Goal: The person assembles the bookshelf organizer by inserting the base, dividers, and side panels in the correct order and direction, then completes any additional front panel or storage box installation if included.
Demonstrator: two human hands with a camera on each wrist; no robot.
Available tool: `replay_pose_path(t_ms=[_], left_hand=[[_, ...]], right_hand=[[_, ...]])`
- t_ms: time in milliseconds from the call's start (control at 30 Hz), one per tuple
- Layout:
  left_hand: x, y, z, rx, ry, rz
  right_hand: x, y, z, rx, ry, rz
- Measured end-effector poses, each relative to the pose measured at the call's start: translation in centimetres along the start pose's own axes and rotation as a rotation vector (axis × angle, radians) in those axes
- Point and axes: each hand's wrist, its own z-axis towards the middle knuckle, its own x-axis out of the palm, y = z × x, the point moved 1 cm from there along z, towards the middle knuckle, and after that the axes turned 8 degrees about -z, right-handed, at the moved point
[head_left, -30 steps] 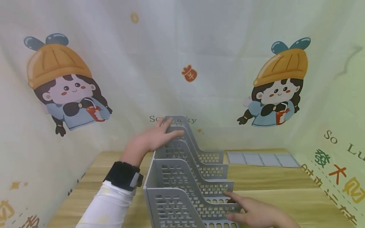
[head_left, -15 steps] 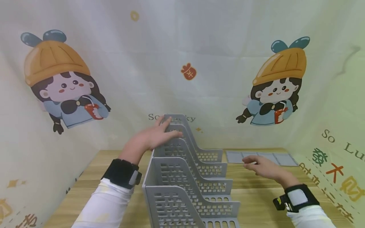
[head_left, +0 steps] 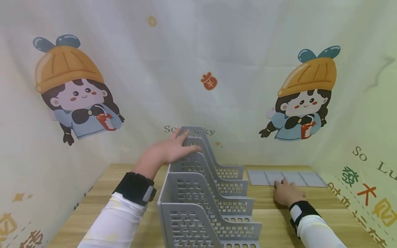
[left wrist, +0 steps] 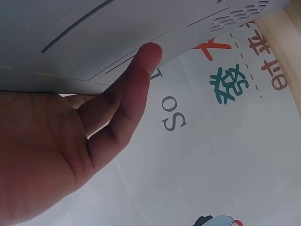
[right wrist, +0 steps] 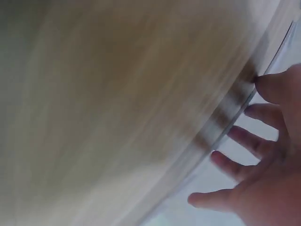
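Note:
A grey perforated file rack with several upright dividers stands on the wooden table. My left hand lies flat with straight fingers on the tops of its far dividers; the left wrist view shows the fingers pressed against the grey plastic. My right hand rests palm down at the near edge of a flat grey panel lying at the table's back right. In the right wrist view its spread fingers touch the panel's edge; that image is blurred.
A cloth backdrop with cartoon figures closes off the back and both sides of the table. Bare wood lies left of the rack and between the rack and the panel.
My right hand left the rack's near front corner, swung right and back, and came down on the grey panel's near edge. The left hand stayed on the rack's top.

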Motion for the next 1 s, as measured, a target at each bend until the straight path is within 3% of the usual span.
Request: replay_pose_path(t_ms=[167,400,567,700,800,1000], left_hand=[[-0.2,-0.2,0.3,0.006,0.01,-0.03],[-0.2,-0.4,0.5,0.015,0.018,-0.03],[-0.3,0.2,0.2,0.008,0.01,-0.018],[-0.4,0.4,0.1,0.005,0.003,-0.018],[-0.3,0.3,0.1,0.01,-0.002,-0.025],[0.2,0.0,0.0,0.012,-0.018,-0.021]], right_hand=[[-0.8,-0.3,-0.6,-0.087,-0.159,-0.16],[0.0,-0.9,-1.0,-0.118,-0.31,-0.23],[-0.4,0.3,-1.1,-0.139,-0.275,-0.148],[-1.7,0.8,-1.4,-0.306,-0.214,-0.165],[-2.7,0.2,-2.3,-0.495,-0.195,-0.326],[-2.9,-3.0,-3.8,-0.764,-0.319,-0.876]])
